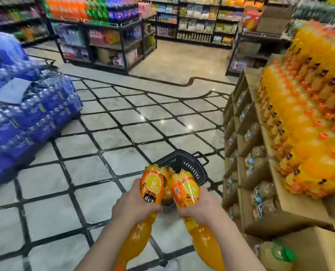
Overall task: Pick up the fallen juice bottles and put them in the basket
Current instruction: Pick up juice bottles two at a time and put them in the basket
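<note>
Landmark: black plastic shopping basket (pixel 190 169), standing on the tiled floor (pixel 112 137)

Labels: both bottles carry orange wrap labels with a sliced-orange picture. Left juice bottle (pixel 153 186) has a black panel with pale characters, too blurred to read. Right juice bottle (pixel 186 190) shows a small square code and a yellow roundel, figures unreadable.

Hands: left hand (pixel 131 206) curled round the left juice bottle at its middle, thumb side up, forearm reaching toward the basket. Right hand (pixel 202 206) wrapped round the right juice bottle the same way. Bottles held bottoms-forward and tilted, necks pointing back toward the person; bases side by side at the near rim of the basket, over its opening. Whether they touch the basket cannot be told.

Surroundings: right of the basket, stacked cardboard cases (pixel 248 169) topped with rows of orange juice bottles (pixel 309 114), orange caps. Far left of the basket, blue shrink-wrapped water packs (pixel 26 114) piled on the floor. Beyond the basket, dark shelving (pixel 104 36) with soft drinks, blurred
</note>
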A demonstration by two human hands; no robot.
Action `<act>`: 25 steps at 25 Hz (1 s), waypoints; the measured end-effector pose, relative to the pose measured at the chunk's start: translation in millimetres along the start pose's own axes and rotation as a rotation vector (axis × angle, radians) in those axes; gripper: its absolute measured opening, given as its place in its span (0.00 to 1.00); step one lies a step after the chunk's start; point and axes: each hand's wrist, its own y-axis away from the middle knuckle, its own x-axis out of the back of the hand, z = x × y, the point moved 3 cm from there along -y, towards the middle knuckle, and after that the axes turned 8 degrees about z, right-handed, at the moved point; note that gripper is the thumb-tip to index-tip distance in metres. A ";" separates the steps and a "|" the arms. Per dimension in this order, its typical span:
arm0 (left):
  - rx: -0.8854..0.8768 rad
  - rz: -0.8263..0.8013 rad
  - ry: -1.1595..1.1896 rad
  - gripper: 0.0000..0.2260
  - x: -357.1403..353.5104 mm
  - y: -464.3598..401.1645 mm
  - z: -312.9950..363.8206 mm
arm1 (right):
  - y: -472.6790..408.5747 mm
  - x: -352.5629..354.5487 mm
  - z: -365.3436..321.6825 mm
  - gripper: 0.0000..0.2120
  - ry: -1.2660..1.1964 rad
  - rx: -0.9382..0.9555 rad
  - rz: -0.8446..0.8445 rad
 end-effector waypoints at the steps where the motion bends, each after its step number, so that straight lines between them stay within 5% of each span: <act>1: 0.016 0.009 -0.007 0.50 3.0 -23.2 7.3 | -24.7 -0.7 -11.9 0.51 0.000 0.000 -0.021; 13: -0.031 -0.162 -0.125 0.52 -24.7 -276.8 107.4 | -257.5 12.2 -70.8 0.51 -0.069 -0.181 -0.032; 25: -0.237 -0.492 -0.389 0.52 -248.4 -536.8 131.4 | -474.8 -110.7 4.4 0.51 -0.418 -0.852 0.015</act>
